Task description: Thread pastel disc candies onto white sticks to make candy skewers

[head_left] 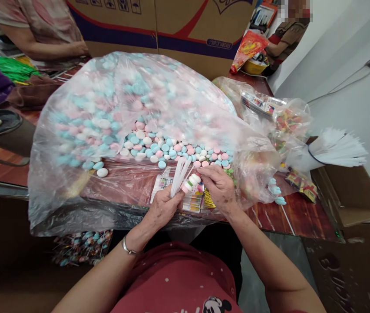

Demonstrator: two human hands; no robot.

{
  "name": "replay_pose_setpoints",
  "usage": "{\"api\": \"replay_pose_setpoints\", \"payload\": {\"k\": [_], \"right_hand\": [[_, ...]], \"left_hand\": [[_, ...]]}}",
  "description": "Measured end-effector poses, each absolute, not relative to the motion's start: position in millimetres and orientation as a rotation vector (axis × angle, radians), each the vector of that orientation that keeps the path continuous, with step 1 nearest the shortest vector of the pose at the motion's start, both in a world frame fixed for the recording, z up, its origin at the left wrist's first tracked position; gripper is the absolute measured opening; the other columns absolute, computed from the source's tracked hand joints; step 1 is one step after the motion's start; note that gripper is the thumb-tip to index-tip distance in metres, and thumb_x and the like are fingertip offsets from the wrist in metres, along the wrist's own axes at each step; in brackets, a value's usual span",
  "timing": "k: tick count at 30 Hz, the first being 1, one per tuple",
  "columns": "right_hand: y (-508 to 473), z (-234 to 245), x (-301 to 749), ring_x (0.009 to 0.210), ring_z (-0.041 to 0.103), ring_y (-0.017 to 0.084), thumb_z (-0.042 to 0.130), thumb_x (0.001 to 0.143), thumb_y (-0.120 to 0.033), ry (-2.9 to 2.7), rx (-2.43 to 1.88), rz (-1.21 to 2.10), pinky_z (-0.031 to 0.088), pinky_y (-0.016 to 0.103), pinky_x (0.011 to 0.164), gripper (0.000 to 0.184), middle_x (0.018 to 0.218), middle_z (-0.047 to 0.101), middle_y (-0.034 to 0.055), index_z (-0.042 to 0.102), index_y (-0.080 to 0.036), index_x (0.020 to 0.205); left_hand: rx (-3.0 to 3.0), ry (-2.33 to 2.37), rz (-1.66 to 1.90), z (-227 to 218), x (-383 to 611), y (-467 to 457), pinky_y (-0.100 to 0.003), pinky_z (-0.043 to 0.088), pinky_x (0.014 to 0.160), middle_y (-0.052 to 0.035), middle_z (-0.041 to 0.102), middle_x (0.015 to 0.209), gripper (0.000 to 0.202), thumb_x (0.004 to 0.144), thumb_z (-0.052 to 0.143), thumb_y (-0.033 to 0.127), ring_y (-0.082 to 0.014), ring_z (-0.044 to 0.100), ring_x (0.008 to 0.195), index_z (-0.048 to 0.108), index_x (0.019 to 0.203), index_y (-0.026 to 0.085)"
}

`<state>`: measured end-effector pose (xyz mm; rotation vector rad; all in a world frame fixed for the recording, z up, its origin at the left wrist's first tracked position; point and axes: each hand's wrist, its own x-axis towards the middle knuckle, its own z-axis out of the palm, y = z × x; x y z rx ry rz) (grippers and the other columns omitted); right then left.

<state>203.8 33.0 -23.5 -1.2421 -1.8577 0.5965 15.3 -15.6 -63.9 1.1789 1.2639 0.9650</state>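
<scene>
My left hand (164, 208) is closed around a small bundle of clear plastic sleeves (180, 174) and the lower end of a candy skewer (191, 183). White, pink and green pieces are threaded along the skewer. At its upper end, the bent fingers of my right hand (219, 187) pinch the topmost piece or the tip; which one I cannot tell. Beneath my hands lie printed cards (193, 202) and gold twist ties (209, 200). Just beyond them, pink, blue and white candies (172, 150) spill from a big clear plastic bag (74, 100).
A banded bunch of white sticks or sleeves (338, 150) leans at the right by an open cardboard box (351, 195). Finished candy skewers (82, 248) fill a box below left. A dark mug (4, 134) stands left. Two other people are across the table, before a large carton (172, 30).
</scene>
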Motion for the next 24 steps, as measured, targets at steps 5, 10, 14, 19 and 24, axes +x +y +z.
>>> {"api": "replay_pose_setpoints", "payload": {"k": [5, 10, 14, 19, 24], "right_hand": [[23.9, -38.1, 192.4, 0.095, 0.068, 0.017, 0.052, 0.092, -0.025, -1.724, -1.249, 0.721, 0.055, 0.033, 0.088, 0.028, 0.102, 0.074, 0.0035, 0.076, -0.027, 0.105], [13.8, -31.6, 188.4, 0.102, 0.067, 0.017, 0.042, 0.095, -0.02, -1.98, -1.21, 0.555, 0.053, 0.031, 0.092, 0.037, 0.109, 0.072, 0.0062, 0.073, -0.023, 0.115], [31.4, -12.8, 198.1, 0.096, 0.067, 0.017, 0.038, 0.097, -0.023, -2.084, -1.289, 0.584, 0.053, 0.03, 0.087, 0.042, 0.108, 0.073, 0.004, 0.063, -0.024, 0.13], [70.3, -0.5, 209.6, 0.1, 0.062, 0.024, 0.039, 0.098, -0.024, -2.189, -1.783, 0.206, 0.049, 0.034, 0.085, 0.034, 0.109, 0.07, 0.011, 0.066, -0.018, 0.118], [83.4, -16.4, 208.4, 0.105, 0.055, 0.027, 0.046, 0.094, -0.019, -2.544, -1.825, -0.106, 0.044, 0.036, 0.087, 0.022, 0.107, 0.066, 0.0158, 0.069, -0.016, 0.096]], "left_hand": [[1.116, 1.279, 1.031, -66.8, 16.6, -16.3, -0.022, 0.031, 0.043, 0.0014, 0.055, 0.051, 0.033, 0.081, 0.062, 0.046, -0.0122, 0.045, 0.048, 0.059, 0.062, 0.019], [1.055, 1.294, 1.087, -67.8, 17.9, -17.1, -0.021, 0.032, 0.041, 0.0022, 0.056, 0.051, 0.033, 0.079, 0.067, 0.046, -0.0099, 0.044, 0.045, 0.058, 0.063, 0.018], [0.946, 1.271, 1.112, -57.7, 18.9, -17.4, -0.021, 0.025, 0.034, 0.003, 0.057, 0.051, 0.037, 0.079, 0.067, 0.05, -0.0065, 0.037, 0.035, 0.054, 0.065, 0.019], [0.901, 1.227, 1.16, -52.6, 19.2, -18.3, -0.019, 0.026, 0.031, 0.0026, 0.058, 0.051, 0.038, 0.08, 0.068, 0.051, -0.0052, 0.038, 0.031, 0.057, 0.068, 0.017], [0.893, 1.24, 1.126, -53.8, 18.4, -17.9, -0.018, 0.028, 0.033, 0.0034, 0.053, 0.043, 0.041, 0.08, 0.068, 0.053, -0.0065, 0.041, 0.031, 0.058, 0.064, 0.016]]}}
